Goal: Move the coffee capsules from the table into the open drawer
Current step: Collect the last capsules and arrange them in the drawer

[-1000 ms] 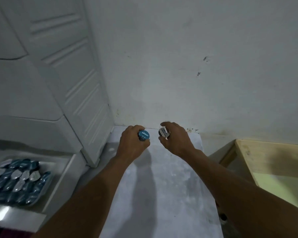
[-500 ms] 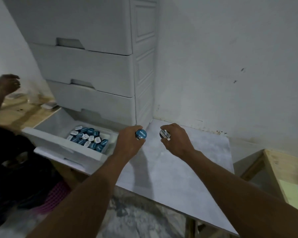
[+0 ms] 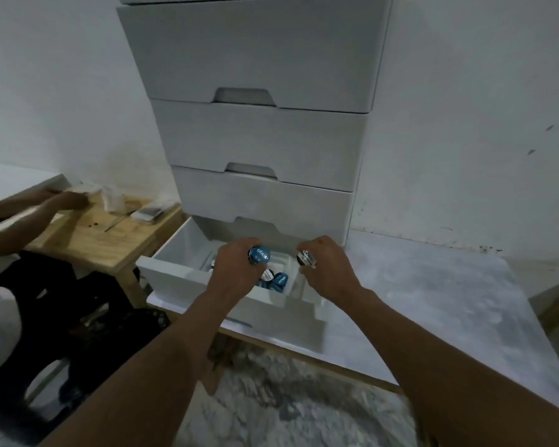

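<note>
The open drawer (image 3: 188, 272) is the bottom one of a white chest (image 3: 255, 130) and stands pulled out toward the camera, its front wall nearest. Both hands hang over it, side by side and apart.

The left hand (image 3: 236, 269) is curled over the drawer's middle and pinches a blue capsule (image 3: 259, 255) between thumb and fingertips; the capsule's printed blue lid faces up and toward the camera. The right hand (image 3: 328, 269) is over the drawer's right end and pinches a second capsule (image 3: 306, 258), silver-rimmed with a dark printed lid, at its fingertips. The two held capsules are near each other but not touching, both above the drawer's inside.

Below and between the hands, more capsules (image 3: 276, 280) lie packed inside the drawer, blue bodies and pale lids showing; most of that pile is hidden by the left hand, so its number cannot be told.

Right of the drawer, the grey-white table (image 3: 433, 301) runs along the wall, its visible top dusty. The chest stands on the table's back-left part, against the wall, and the drawer juts out past the table's front edge.

Left of the drawer is a low wooden table (image 3: 104, 233) with a few small pale items on it, too blurred to name. Another person's hands (image 3: 65, 200) rest over that table's far end.
</note>
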Tool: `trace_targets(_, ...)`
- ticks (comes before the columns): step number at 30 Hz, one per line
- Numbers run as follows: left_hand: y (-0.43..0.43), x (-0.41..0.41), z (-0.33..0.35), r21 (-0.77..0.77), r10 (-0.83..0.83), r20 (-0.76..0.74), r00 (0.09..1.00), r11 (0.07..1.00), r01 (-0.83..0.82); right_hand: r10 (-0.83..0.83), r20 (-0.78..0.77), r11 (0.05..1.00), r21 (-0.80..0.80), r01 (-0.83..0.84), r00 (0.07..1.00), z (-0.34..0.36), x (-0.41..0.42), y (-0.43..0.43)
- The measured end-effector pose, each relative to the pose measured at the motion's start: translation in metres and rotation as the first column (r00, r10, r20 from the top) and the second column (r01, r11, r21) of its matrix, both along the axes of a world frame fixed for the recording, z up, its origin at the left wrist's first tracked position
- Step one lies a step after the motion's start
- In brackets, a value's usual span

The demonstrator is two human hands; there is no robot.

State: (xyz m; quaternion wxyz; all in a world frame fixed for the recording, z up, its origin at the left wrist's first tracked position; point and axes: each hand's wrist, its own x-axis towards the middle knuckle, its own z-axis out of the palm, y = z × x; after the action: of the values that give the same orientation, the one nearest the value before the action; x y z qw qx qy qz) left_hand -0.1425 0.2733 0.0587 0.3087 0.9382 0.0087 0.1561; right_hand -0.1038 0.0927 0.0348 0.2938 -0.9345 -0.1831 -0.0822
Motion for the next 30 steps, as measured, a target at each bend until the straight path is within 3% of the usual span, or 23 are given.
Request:
trace_targets(7, 0.051, 0.027, -0.016, 0.027, -0.05, -0.044, 0.998, 0.998, 0.051, -0.06, -0.064, 0.998, -0.009, 0.059, 0.996, -0.022, 0.014, 0.047)
trace_targets(18, 0.072, 0.113, -0.063, 0.147, -0.17, -0.247, 0.954, 0.967, 0.21, -0.064, -0.18, 0.996, -0.074, 0.051, 0.982, -0.075, 0.084, 0.071)
trace_targets(30, 0.075, 0.183, -0.104, 0.097, -0.319, -0.315, 0.894, 0.926, 0.365, -0.13, -0.274, 0.988, -0.122, 0.1, 0.953, -0.101, 0.131, 0.074)
